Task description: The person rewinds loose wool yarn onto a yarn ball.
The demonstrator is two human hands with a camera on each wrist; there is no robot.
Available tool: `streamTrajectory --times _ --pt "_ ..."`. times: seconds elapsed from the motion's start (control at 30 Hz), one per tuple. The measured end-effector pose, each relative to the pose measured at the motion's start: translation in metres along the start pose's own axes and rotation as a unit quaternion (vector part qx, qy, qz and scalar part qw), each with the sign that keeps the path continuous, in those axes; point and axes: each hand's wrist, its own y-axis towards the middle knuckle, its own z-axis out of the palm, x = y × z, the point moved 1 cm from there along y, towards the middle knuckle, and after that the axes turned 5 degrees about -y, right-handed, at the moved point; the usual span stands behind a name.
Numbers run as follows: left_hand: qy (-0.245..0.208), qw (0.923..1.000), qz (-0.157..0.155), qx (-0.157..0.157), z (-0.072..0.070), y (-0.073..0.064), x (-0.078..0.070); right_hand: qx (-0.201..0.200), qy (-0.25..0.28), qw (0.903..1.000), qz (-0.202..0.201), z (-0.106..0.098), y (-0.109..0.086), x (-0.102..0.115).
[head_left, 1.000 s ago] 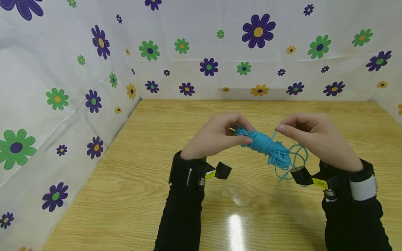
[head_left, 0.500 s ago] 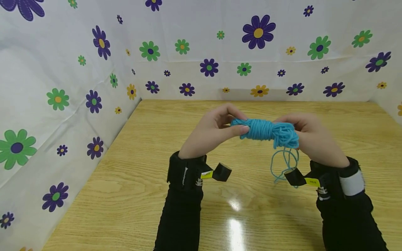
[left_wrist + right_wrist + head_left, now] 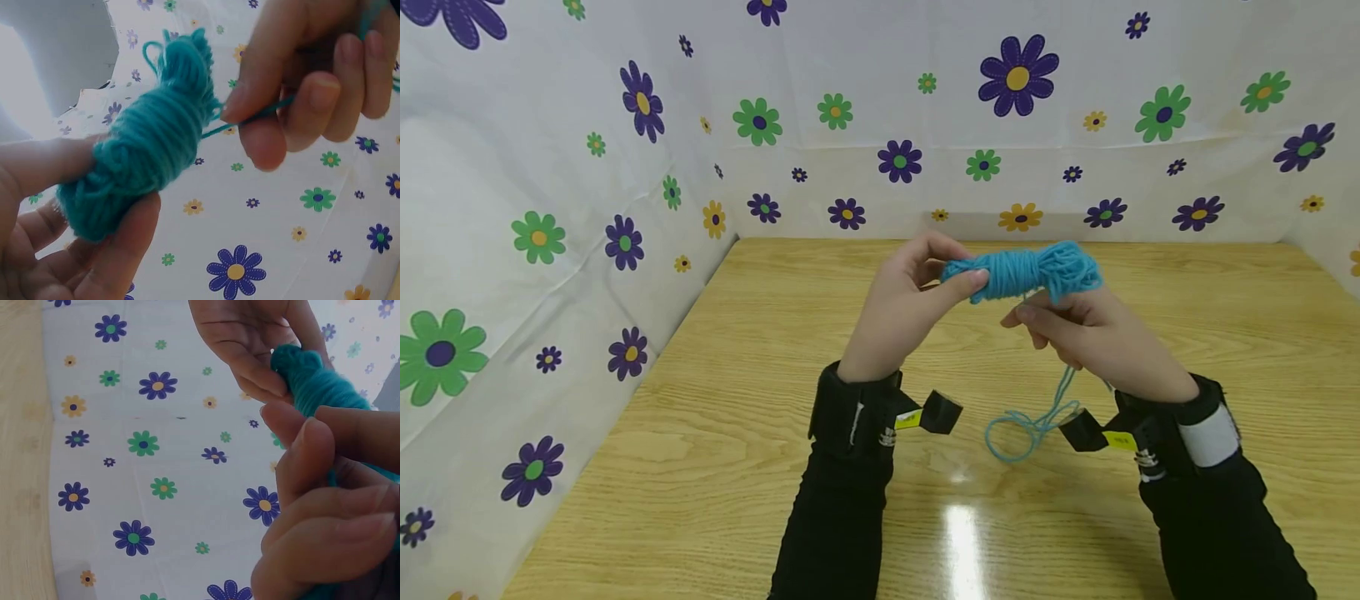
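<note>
A small skein of blue yarn (image 3: 1011,273), wrapped tightly round its middle and looped at its right end, is held above the table. My left hand (image 3: 904,298) grips its left end between thumb and fingers, as the left wrist view shows too. Just below the skein, my right hand (image 3: 1093,337) pinches the strand between thumb and index finger. In the left wrist view that strand (image 3: 219,129) runs taut from the wrapped middle to the right fingertips. The loose yarn tail (image 3: 1026,429) hangs below the right hand in a loop.
Beneath both hands spreads a wooden table (image 3: 737,433). A white cloth (image 3: 850,75) printed with flowers stands behind it and along the left side. Each wrist carries a black strap with a small camera.
The right hand has passed from right of the skein, behind it, to below it, carrying the strand. The skein has risen, and its right end has swung upward. The loose tail has shifted left.
</note>
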Motion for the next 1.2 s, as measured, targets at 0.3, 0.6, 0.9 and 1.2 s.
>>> streamTrajectory --times 0.3,0.6,0.9,1.2 --pt "0.082 0.9941 0.031 -0.064 0.002 0.003 0.006 0.006 -0.023 0.9997 0.005 0.001 -0.002 0.005" --pt "0.182 0.9786 0.058 -0.077 0.000 0.005 0.010 0.001 -0.041 0.9991 0.010 -0.003 -0.005 0.007" --pt "0.265 0.9625 0.041 -0.037 -0.002 0.005 0.013 -0.030 -0.058 0.9978 0.004 -0.013 -0.013 0.012" --pt "0.299 0.9523 0.017 0.061 -0.001 0.004 0.013 -0.060 -0.045 0.9969 0.022 -0.022 -0.018 0.013"
